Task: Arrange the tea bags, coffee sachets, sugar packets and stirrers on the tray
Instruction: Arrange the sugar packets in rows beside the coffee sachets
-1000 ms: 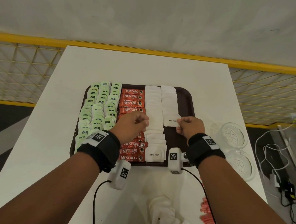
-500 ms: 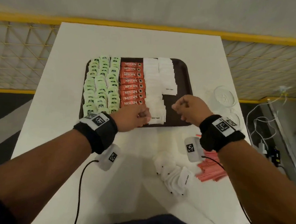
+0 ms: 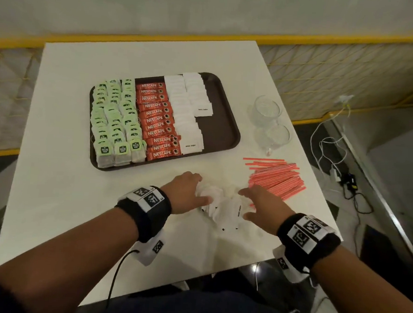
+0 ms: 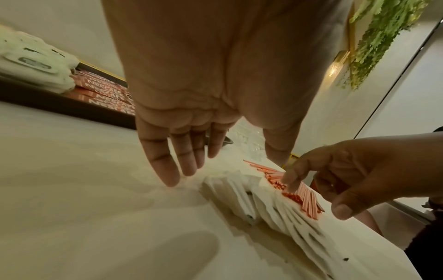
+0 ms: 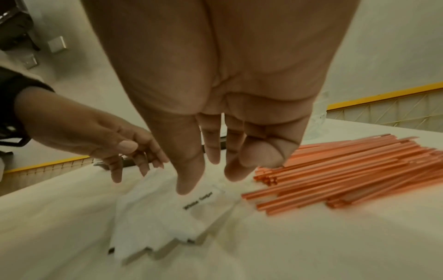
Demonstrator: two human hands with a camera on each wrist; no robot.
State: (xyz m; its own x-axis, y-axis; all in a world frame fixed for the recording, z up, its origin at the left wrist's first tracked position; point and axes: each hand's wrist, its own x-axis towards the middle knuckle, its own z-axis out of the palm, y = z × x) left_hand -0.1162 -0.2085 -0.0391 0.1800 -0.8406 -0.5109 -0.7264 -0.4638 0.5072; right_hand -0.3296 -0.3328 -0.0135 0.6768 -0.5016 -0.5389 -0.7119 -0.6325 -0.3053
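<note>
A: Presently left hand (image 3: 188,191) and right hand (image 3: 258,203) spread open over loose sugar packets (image 3: 221,205) on desk, holding none.

B: Risk?

A: Fanned pile may scatter; stirrers (image 3: 276,180) at 2 o'clock could snag. Tray (image 3: 224,130) at 12.

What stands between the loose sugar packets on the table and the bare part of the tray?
Nothing visible does. The loose sugar packets lie near the tray's front edge, bare table between. The stirrers lie off right; both hands hover open over the pile.
</note>
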